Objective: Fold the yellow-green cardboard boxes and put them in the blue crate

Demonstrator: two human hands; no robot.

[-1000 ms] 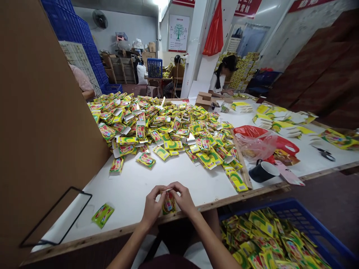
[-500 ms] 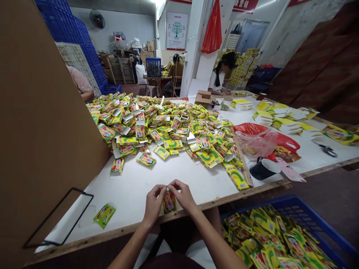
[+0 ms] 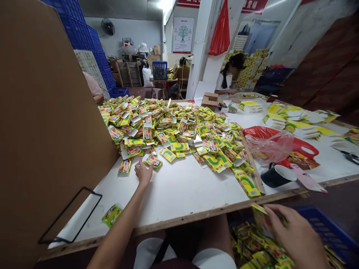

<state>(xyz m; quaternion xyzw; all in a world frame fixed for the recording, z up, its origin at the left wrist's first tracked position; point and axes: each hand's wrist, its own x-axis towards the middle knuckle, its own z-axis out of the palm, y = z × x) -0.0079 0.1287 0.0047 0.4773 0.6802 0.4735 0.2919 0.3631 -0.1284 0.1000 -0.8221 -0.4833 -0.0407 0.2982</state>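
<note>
My left hand [image 3: 143, 172] reaches to the front of the heap, its thumb and fingers closed about the near-left end of a small printed cardboard box [image 3: 155, 163] lying on the white table. Off the table's front edge, my right hand [image 3: 294, 228] pinches another small yellow box [image 3: 261, 216], seen partly edge-on. It is above a blue plastic crate [image 3: 322, 220] filled with similar flat boxes [image 3: 258, 250]. A large heap of these yellow, red and green boxes [image 3: 174, 123] covers the back of the table, several with white end flaps standing out.
A green packet [image 3: 112, 215] lies at the left beside a black wire frame [image 3: 81, 216] and a tall cardboard panel [image 3: 56, 130]. On the right are a dark mug [image 3: 273, 176], red plastic bag [image 3: 259, 131] and scissors [image 3: 352, 157]. A co-worker [image 3: 228, 76] sits beyond.
Both hands were together on a box at the table's front edge. The left has moved forward to a box by the heap; the right has carried a box rightward over the crate. The view has shifted.
</note>
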